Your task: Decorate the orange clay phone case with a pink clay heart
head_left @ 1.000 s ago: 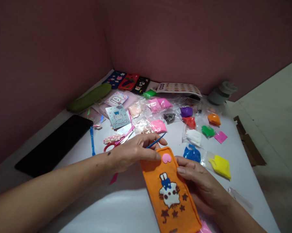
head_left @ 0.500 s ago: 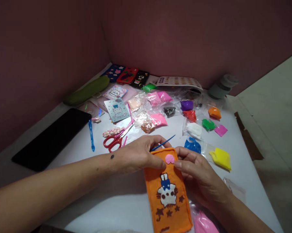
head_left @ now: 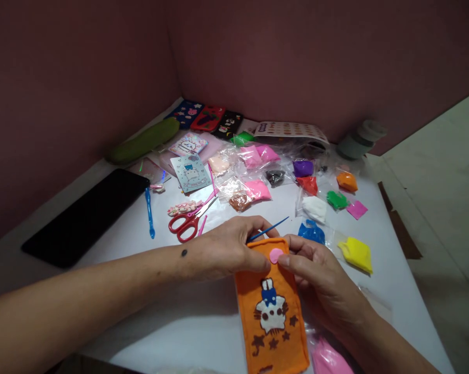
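An orange clay-covered phone case (head_left: 263, 283) is held over the table's near side, with a white cat in blue, upside down to me, and brown stars. My left hand (head_left: 238, 246) grips its top left, thumb on the front, and also keeps a thin blue modelling tool (head_left: 271, 227) sticking out behind the top edge. My right hand (head_left: 316, 270) is closed on the top right edge, its fingers behind. Its thumb touches a small pink clay piece (head_left: 276, 255) near the case's top.
Bags of coloured clay (head_left: 312, 208) spread over the right half of the white table (head_left: 172, 322). Red-handled scissors (head_left: 185, 227), a blue tool (head_left: 150, 213) and a black tablet-like slab (head_left: 86, 218) lie left. Decorated cases (head_left: 206, 118) and a jar (head_left: 361, 140) stand at the back.
The pink piece looked heart-shaped with a notch below; its lower edge now appears rounder, with my right thumb against it. Both hands keep hold of the case. The view has shifted slightly.
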The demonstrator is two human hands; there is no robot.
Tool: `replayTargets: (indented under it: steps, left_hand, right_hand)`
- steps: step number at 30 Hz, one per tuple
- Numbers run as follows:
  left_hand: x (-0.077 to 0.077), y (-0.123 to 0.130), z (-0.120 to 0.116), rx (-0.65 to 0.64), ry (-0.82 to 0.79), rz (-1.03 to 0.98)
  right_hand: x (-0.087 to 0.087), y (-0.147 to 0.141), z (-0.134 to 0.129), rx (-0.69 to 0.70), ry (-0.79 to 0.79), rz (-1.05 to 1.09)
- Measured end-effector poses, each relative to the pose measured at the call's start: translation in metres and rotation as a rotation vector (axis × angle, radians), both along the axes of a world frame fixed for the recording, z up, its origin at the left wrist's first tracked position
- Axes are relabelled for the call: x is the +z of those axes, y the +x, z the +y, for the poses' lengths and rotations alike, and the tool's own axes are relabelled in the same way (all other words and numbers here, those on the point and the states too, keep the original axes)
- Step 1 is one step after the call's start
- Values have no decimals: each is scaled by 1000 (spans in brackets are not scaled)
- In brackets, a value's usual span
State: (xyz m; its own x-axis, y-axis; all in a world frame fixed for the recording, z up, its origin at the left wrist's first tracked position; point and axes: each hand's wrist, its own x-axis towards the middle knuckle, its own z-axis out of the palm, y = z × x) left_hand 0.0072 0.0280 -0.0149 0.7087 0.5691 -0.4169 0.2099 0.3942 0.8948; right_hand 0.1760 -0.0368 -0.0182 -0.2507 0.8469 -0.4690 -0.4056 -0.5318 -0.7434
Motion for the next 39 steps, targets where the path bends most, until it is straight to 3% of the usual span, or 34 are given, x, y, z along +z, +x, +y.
replayTargets:
  steps: [21, 30, 39]
  left_hand:
    - [1, 2, -2, 42, -21, 31]
    - [0, 1, -2, 58, -18, 22]
    - [-1, 1, 0, 112, 57, 54]
  right_hand:
    - [0, -1, 0, 15, -62, 47]
    - [2, -3, 2, -28, -143, 150]
    - [-2, -1, 0, -112, -193, 111]
